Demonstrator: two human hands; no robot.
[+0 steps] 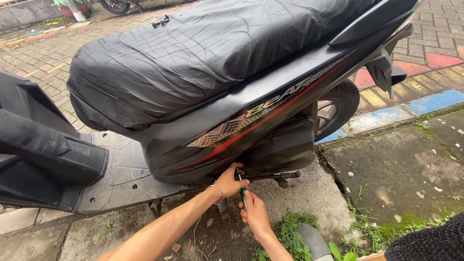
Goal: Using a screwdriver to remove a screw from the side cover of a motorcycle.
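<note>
A green-handled screwdriver (pixel 242 192) is held closed in the right hand (pixel 255 215), steadied by the left hand (pixel 229 181) under a black scooter (pixel 270 101); the tip is best kept square.

Soft, even daylight, faint shadows, sharp focus, slight wide-angle bending at the edges.
</note>
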